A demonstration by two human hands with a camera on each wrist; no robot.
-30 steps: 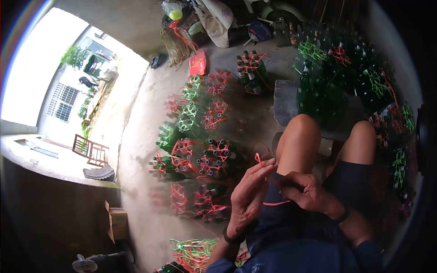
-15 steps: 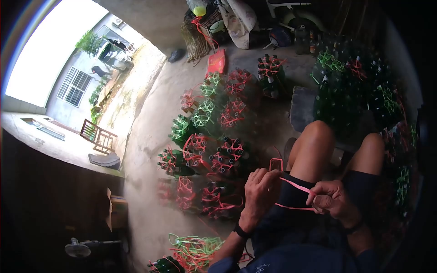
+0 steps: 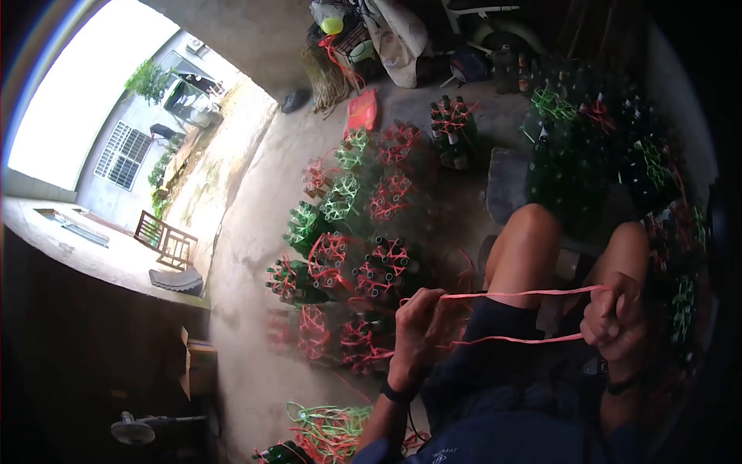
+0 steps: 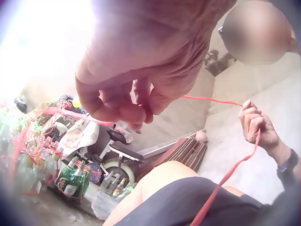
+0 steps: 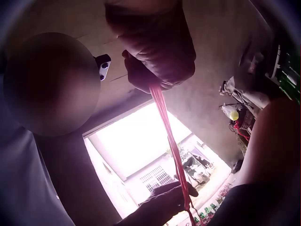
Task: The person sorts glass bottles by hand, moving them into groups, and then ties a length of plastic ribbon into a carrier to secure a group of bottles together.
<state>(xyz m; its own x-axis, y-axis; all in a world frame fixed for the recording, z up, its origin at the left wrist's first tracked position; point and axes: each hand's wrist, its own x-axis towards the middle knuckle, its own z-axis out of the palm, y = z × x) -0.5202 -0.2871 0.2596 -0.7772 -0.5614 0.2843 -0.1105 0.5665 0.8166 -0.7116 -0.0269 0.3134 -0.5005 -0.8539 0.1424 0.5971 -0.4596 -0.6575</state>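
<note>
Red plastic twine stretches in two strands across the lap, between the hands. My left hand pinches one end of it with curled fingers, and a loose tail hangs past that hand in the left wrist view. Over by the right knee, my right hand grips the other end, its fingers curled round the twine. From the right wrist, the strands run straight from the right hand down to the left hand. The lower strand sags in the left wrist view.
Bundles of green bottles tied with red and green twine stand on the floor to the left. More bottles crowd the right side. A twine heap, a fan and a cardboard box are at the lower left.
The hands, close together at first, have moved apart. My right hand has travelled right to the knee, drawing the red twine out into two long strands.
</note>
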